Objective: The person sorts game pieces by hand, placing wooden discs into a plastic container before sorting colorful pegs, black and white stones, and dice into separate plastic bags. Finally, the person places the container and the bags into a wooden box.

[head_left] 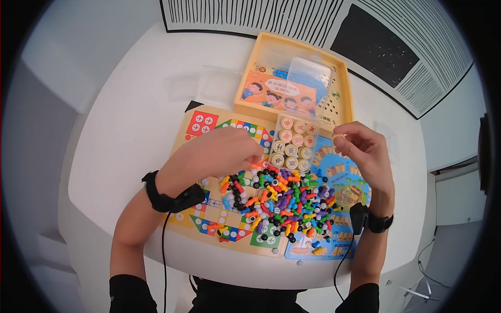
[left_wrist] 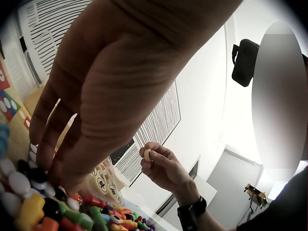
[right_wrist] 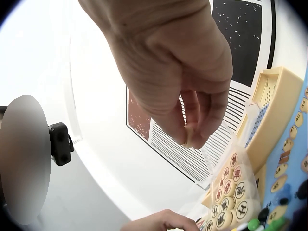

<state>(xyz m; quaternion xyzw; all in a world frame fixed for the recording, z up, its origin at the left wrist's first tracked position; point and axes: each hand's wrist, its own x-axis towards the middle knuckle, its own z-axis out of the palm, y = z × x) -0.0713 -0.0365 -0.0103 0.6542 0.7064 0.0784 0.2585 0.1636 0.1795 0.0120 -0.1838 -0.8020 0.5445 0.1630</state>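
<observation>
My right hand [head_left: 368, 148] pinches a round wooden Chinese chess piece [head_left: 338, 137] between thumb and fingertips, raised beside the clear box. In the right wrist view the same piece [right_wrist: 188, 136] shows edge-on. My left hand [head_left: 222, 154] reaches palm down, its fingertips at the upper left edge of a pile of coloured pegs [head_left: 284, 203]. Seen from the left wrist, its relaxed fingers [left_wrist: 45, 120] point down among white and black pieces [left_wrist: 36, 177]. Between the hands a clear plastic box [head_left: 274, 143] holds rows of chess pieces [head_left: 297, 140], some marked red and some black.
Beneath the pegs lie a printed game board [head_left: 180, 151] and a blue picture board [head_left: 342, 250]. Behind the clear box stands a wooden tray [head_left: 344, 68] with an orange booklet [head_left: 276, 91] and a transparent lid [head_left: 312, 70]. Another clear container [head_left: 219, 83] sits left of the tray.
</observation>
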